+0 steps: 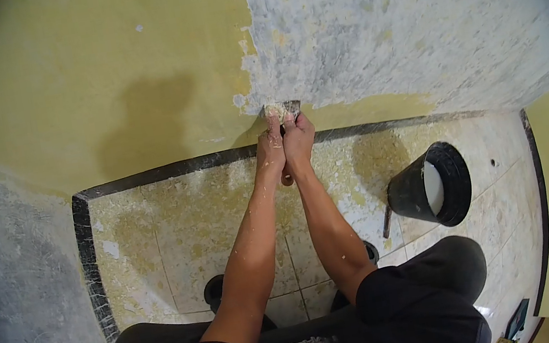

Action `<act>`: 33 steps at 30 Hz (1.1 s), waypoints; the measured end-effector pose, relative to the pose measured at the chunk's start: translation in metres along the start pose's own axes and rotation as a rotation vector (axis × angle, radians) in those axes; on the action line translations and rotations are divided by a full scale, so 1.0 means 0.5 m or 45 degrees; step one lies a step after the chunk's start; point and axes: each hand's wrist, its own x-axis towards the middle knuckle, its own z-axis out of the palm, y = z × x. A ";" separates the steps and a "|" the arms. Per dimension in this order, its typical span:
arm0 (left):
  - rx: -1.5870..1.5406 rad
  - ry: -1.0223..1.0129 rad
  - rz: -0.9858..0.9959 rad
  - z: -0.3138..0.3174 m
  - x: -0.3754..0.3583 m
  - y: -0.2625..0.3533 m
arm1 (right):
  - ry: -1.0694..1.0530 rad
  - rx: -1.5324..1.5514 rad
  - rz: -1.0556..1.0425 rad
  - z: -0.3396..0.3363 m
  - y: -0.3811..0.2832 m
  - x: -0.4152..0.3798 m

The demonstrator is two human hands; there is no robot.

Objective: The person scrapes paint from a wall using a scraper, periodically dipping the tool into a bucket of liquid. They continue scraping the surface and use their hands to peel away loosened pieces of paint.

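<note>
Both my hands are together on a putty knife point(292, 106), whose metal blade lies against the wall where yellow paint meets the bared grey-white surface. My left hand point(271, 145) is closed on it, thumb up near the blade, with pale paint scraps on the fingers. Beside it, my right hand point(298, 140) grips the same tool from the right. The rounded handle end point(287, 179) sticks out below the wrists. Yellow paint point(80, 80) covers the wall to the left, and a scraped area point(395, 23) spreads to the right.
A black bucket point(402, 196) with whitish liquid stands tilted-looking on the tiles to the right, a stick-like handle point(387, 221) beside it. Paint flakes point(189, 221) litter the floor. Dark skirting point(167, 173) runs along the wall base. Small items point(517, 320) lie at lower right.
</note>
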 end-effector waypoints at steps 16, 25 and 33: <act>-0.178 0.019 0.154 0.002 -0.023 0.100 | -0.030 -0.071 -0.207 0.017 -0.089 0.010; 0.087 0.027 -0.019 -0.011 -0.015 0.042 | 0.005 0.176 -0.146 0.024 0.016 0.000; 0.073 0.023 0.014 -0.010 -0.039 0.060 | -0.034 0.115 0.015 0.014 0.002 -0.005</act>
